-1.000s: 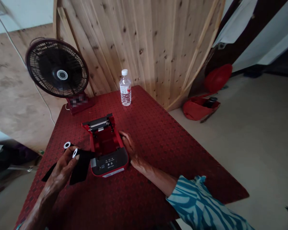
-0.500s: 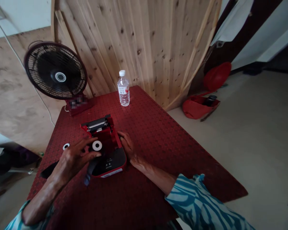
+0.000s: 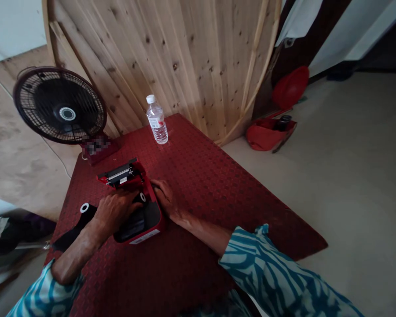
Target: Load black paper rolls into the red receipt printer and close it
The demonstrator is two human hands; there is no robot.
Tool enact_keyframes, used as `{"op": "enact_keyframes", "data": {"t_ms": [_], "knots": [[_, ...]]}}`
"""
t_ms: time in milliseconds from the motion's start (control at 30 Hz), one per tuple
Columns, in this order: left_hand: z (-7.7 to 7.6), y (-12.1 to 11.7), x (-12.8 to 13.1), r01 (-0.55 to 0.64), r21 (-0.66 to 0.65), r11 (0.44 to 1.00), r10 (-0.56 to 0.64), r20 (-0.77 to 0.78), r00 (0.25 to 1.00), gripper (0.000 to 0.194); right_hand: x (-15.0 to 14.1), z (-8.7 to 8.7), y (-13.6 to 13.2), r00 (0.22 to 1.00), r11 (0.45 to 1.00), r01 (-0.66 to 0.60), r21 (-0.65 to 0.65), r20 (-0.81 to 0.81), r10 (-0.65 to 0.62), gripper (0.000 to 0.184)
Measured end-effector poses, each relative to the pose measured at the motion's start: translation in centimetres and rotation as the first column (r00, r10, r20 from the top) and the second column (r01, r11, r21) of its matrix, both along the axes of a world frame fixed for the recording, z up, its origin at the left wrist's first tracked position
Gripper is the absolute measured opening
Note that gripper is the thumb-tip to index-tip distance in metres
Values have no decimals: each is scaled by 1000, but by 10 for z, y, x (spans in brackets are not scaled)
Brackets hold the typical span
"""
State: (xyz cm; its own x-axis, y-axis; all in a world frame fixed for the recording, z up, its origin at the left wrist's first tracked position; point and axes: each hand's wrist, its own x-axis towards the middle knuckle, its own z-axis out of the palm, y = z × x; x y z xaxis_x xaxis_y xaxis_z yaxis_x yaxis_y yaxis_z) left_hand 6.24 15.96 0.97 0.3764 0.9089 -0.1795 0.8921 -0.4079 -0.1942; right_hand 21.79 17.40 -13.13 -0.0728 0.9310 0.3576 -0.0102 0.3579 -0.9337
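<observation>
A small red and black label printer lies on the table with its lid raised at the far side. My left hand reaches into its open compartment, fingers closed on a black ribbon roll with a white core end. The fingertips are partly hidden inside the compartment. My right hand grips the printer's right side wall, thumb near the upper edge. Left of the printer, a second black roll with a white core lies beside my left wrist; a black strip extends from it under the forearm.
The red patterned table carries a clear water bottle at its far edge and a dark red fan at the far left corner. A wooden panel leans behind. On the floor at right sits a red dustpan.
My left hand has lowered the ribbon roll from above the printer into its compartment, turning palm down. My right hand keeps its hold on the printer. The camera view has shifted slightly.
</observation>
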Motion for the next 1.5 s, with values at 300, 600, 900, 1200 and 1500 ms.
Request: {"op": "enact_keyframes", "data": {"t_ms": [300, 600, 900, 1200, 1500], "knots": [[-8, 28, -22, 262, -216, 941, -178, 342, 923, 32, 2, 2, 0, 1000, 1000, -21, -12, 9, 22, 36], [-1, -44, -49, 245, 198, 949, -312, 497, 810, 48, 4, 1, 0, 999, 1000, -26, -3, 30, 26, 36], [-13, -51, -46, 268, 323, 908, -407, 526, 747, 16, 2, -3, 2, 999, 1000, -11, 2, 31, 11, 36], [-19, -83, -30, 269, 434, 860, -462, 438, 771, 17, 1, -4, -1, 1000, 1000, -7, -17, -5, 7, 36], [-43, -101, -33, 158, 491, 857, -413, 469, 781, 27, 0, 39, 39, 995, 996, 68, -60, -71, -72, 54]]}}
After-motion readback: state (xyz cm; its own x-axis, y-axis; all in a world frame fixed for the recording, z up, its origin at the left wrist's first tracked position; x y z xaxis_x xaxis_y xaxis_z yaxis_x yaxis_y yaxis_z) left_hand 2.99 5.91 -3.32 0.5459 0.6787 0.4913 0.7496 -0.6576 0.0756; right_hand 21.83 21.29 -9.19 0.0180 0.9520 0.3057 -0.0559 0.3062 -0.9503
